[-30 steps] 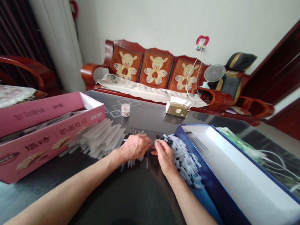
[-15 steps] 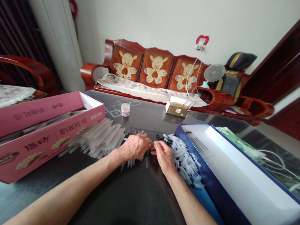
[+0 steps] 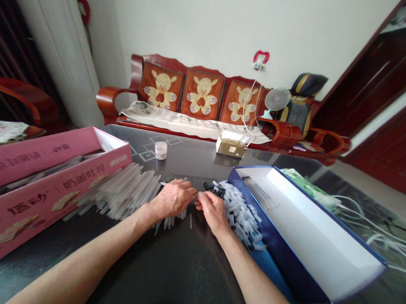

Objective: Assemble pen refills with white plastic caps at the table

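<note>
My left hand (image 3: 176, 198) and my right hand (image 3: 213, 208) meet fingertip to fingertip above the dark tabletop. The fingers of each are pinched closed; whatever they hold is too small to make out. Thin clear sticks (image 3: 169, 223) lie partly hidden beneath my left hand. To its left spreads a heap of long translucent tubes (image 3: 134, 191). Beside my right hand are a pile of short whitish plastic sleeves (image 3: 242, 216) and a few small black pieces (image 3: 218, 189). A single thin stick (image 3: 191, 221) rests on the table between my wrists.
A pink carton (image 3: 60, 186) with tubes inside stands at the left. On the right is a long blue box (image 3: 286, 254), white inside, holding several thin rods (image 3: 260, 192). Farther back are a small white jar (image 3: 161, 150) and a tissue pack (image 3: 230, 146). White cables (image 3: 364, 217) lie far right.
The camera has turned slightly right, so everything sits farther left in view. My hands keep nearly the same pose, fingertips still together.
</note>
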`<state>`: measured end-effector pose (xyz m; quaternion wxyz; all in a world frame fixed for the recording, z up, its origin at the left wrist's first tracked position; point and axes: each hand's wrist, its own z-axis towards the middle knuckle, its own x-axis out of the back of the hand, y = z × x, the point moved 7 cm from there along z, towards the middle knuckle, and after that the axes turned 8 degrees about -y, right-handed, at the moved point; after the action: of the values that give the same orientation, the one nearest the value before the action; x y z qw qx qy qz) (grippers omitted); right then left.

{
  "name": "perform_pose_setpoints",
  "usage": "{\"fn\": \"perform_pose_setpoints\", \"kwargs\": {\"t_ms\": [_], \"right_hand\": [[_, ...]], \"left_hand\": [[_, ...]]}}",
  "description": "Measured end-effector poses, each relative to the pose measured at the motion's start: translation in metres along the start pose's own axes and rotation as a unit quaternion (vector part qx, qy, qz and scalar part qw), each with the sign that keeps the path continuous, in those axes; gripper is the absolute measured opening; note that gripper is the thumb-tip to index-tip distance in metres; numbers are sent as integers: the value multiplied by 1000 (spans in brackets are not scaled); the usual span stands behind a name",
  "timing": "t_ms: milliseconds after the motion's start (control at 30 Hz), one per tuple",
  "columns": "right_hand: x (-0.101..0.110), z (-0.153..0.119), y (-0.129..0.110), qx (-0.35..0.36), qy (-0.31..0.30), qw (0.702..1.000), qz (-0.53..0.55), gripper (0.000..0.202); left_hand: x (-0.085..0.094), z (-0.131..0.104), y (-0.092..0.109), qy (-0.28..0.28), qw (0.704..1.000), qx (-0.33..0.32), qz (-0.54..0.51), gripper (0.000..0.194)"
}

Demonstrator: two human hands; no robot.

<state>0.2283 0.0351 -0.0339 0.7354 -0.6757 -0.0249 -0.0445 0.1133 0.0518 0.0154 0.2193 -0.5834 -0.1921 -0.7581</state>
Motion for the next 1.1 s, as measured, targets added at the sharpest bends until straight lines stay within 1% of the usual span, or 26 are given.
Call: {"fn": "perform_pose_setpoints", "kwargs": {"t_ms": [67, 133, 167, 233, 267, 300, 333, 400, 500, 567, 600, 633, 667, 700, 733, 800, 867, 900, 933, 1000, 1033, 1100], "right_hand": [[2, 2, 5, -2, 16, 1000, 23, 30], [8, 3, 10, -7, 61, 995, 74, 31], [12, 4, 13, -11, 86, 990, 107, 32], [14, 3, 15, -21, 118, 978, 171, 32], [13, 3, 15, -25, 120, 972, 198, 31], [10, 3, 13, -29, 114, 968, 220, 31], [6, 2, 11, -34, 102, 966, 237, 30], [-6, -1, 7, -46, 64, 963, 257, 30], [-30, -7, 4, -75, -19, 956, 284, 31], [-44, -11, 4, -98, -69, 945, 304, 32], [-49, -13, 4, -110, -90, 940, 311, 33], [-54, -16, 4, -120, -110, 934, 317, 33], [-59, -18, 4, -128, -129, 930, 320, 34], [-63, -20, 3, -133, -150, 926, 320, 34], [-66, -21, 1, -136, -173, 923, 315, 33], [-68, -24, -3, -137, -208, 926, 283, 31], [-63, -22, -6, -128, -217, 943, 218, 28], [-56, -19, -7, -115, -206, 956, 176, 27], [-46, -15, -8, -97, -181, 970, 130, 26], [-19, -4, -10, -48, -94, 994, 37, 25], [-4, 1, -11, -24, -40, 999, -6, 24], [27, 8, -18, 34, 63, 994, -85, 22]], "left_hand": [[7, -1, 2, 41, 999, -12, 2, 26], [19, -4, 2, 116, 993, -1, -17, 24], [25, -7, -1, 158, 986, 21, -37, 24], [33, -13, -13, 225, 964, 102, -101, 24], [32, -15, -21, 239, 948, 151, -148, 27], [29, -17, -29, 238, 928, 195, -209, 31], [22, -17, -36, 227, 904, 230, -281, 35], [8, -15, -43, 197, 840, 258, -435, 41], [-6, -9, -44, 178, 718, 250, -625, 39], [-10, -5, -41, 163, 641, 234, -713, 41], [-10, -4, -39, 154, 608, 223, -747, 43], [-10, -3, -37, 143, 581, 210, -773, 45], [-10, -2, -34, 130, 563, 200, -792, 45], [-11, -2, -32, 116, 551, 193, -803, 43], [-12, -2, -31, 98, 546, 191, -810, 40], [-15, -3, -31, 73, 544, 200, -811, 36], [-17, -3, -35, 75, 553, 209, -803, 35], [-17, -4, -38, 84, 561, 213, -795, 35], [-17, -4, -42, 95, 573, 217, -784, 34], [-15, -6, -50, 118, 605, 233, -752, 34], [-14, -6, -53, 126, 622, 244, -733, 36], [-12, -8, -59, 141, 657, 259, -694, 35]]}}
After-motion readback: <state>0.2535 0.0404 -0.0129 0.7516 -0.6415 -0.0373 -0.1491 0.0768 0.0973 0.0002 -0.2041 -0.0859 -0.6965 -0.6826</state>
